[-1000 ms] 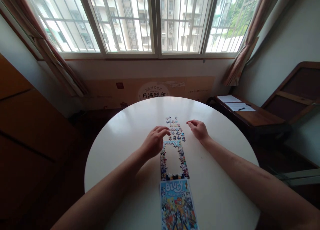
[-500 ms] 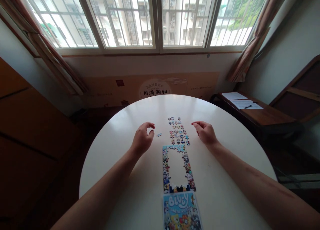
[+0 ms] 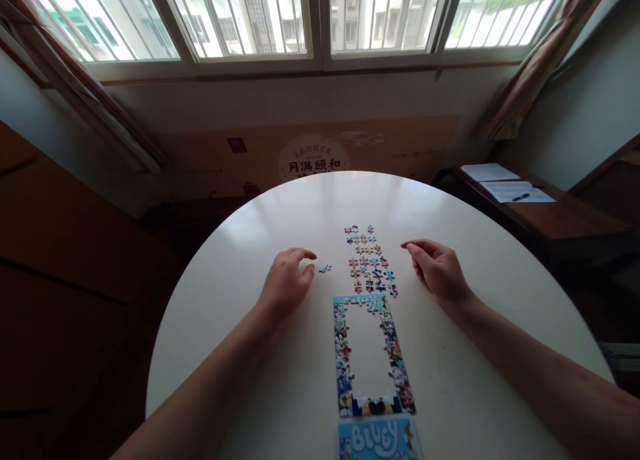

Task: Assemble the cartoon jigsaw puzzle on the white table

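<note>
My left hand [image 3: 289,278] rests on the white table with thumb and forefinger apart and nothing between them. Just right of its fingertips lies a small light-blue jigsaw piece or joined pair [image 3: 325,268], apart from the hand. Loose jigsaw pieces [image 3: 369,263] are laid out in rough rows between my hands. My right hand [image 3: 439,270] is to the right of these rows, its fingers curled and thumb against forefinger; nothing shows in them. Nearer me, a joined puzzle border [image 3: 344,363] surrounds a bare middle. Below it is a blue picture sheet [image 3: 377,439] reading "Bluey", cut off by the view.
The round white table [image 3: 220,373] extends under both forearms. Beyond it stand a wall with a printed panel [image 3: 240,160] and barred windows [image 3: 250,20]. To the right, papers [image 3: 517,191] and a pen lie on a brown wooden surface [image 3: 555,217].
The view has tipped down and come closer, so the puzzle appears larger and the sheet is cut off more. Both hands keep much the same pose beside the pieces.
</note>
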Tool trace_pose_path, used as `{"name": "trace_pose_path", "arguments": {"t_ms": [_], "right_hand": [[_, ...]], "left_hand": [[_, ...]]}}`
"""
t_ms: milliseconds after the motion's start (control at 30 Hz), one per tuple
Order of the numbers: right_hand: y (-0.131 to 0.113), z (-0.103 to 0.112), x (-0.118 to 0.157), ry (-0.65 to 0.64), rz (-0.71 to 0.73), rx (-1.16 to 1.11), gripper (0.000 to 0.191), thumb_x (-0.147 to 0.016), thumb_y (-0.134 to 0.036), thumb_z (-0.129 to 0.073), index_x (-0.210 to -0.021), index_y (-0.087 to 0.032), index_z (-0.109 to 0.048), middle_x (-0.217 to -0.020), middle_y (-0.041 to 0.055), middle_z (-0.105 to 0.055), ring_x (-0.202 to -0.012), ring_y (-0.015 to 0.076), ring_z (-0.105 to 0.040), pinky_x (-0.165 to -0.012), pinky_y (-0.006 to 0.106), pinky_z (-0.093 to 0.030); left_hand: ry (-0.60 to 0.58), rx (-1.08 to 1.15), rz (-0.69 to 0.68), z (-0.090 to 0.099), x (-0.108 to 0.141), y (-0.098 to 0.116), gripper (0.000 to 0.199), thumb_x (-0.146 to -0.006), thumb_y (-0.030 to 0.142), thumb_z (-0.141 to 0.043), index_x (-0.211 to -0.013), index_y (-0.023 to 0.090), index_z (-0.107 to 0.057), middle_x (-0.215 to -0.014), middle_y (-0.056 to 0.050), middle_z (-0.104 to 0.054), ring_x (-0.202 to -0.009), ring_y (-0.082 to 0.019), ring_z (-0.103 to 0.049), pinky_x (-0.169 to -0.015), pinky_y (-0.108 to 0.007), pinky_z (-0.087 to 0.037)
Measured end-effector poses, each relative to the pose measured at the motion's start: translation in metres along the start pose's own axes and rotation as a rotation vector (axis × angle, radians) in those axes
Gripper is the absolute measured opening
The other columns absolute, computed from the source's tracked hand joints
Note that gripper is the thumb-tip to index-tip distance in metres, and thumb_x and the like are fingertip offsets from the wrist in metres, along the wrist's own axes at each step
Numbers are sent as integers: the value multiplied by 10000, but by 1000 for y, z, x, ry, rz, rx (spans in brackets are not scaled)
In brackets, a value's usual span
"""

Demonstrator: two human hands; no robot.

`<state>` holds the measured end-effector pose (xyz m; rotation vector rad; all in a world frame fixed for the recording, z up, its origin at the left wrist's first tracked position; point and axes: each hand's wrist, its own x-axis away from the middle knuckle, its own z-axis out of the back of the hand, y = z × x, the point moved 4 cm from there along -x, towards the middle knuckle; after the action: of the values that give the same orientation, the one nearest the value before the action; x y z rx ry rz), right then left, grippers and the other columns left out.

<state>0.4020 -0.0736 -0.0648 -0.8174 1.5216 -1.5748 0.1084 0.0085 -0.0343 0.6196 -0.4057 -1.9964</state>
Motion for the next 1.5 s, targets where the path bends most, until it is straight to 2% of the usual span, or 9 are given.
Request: {"name": "trace_pose_path", "arguments": {"t_ms": [367,667,933,1100,1267,1500], "right_hand": [[-3,3,-1,20,82,7,284,-800,-395,-684,-894,-135,-751,-482,-40,-489,-408,81,-388,-365,213,-262],[-1,6,-3,53,93,-25,247,-797,-352,-668,-887,-135,-744,-477,-50,-477,-384,72,-381,-347,202,-275],[1,7,-5,55,118,-39,233,-795,-333,-663,-886,-133,-741,-478,-53,-483,-369,64,-384,-332,187,-283],[2,6,-4,37,130,-59,235,-791,-347,-666,-878,-142,-742,-476,-51,-488,-377,66,-388,-339,189,-295],[0,3,-2,27,149,-65,271,-788,-380,-667,-885,-137,-738,-476,-53,-489,-376,72,-389,-344,200,-299],[-3,1,-1,18,210,-36,302,-797,-404,-658,-895,-132,-745,-496,-43,-501,-422,86,-408,-382,217,-325]], "left_hand": [[-55,-124,-42,-14,0,2,237,-876,370,-630,-1022,228,-751,-1168,-69,-715,-1138,-301,-584,-1028,-488,-453],[-6,-156,-49,-19,0,11,182,-863,341,-643,-937,241,-777,-1106,-61,-718,-1074,-276,-586,-1026,-435,-433],[-36,-198,-52,-21,2,15,221,-882,350,-613,-962,237,-785,-1114,-67,-713,-1064,-267,-584,-1014,-413,-436],[-50,-265,-65,-17,6,21,259,-902,352,-571,-982,230,-785,-1118,-78,-712,-1036,-273,-595,-946,-406,-466],[-109,-258,-47,-11,9,20,237,-873,299,-569,-941,221,-782,-1092,-75,-722,-1012,-265,-615,-922,-388,-486],[-217,-219,-44,-7,7,16,202,-803,258,-578,-855,180,-757,-1096,-106,-704,-1077,-291,-600,-970,-405,-482]]}}
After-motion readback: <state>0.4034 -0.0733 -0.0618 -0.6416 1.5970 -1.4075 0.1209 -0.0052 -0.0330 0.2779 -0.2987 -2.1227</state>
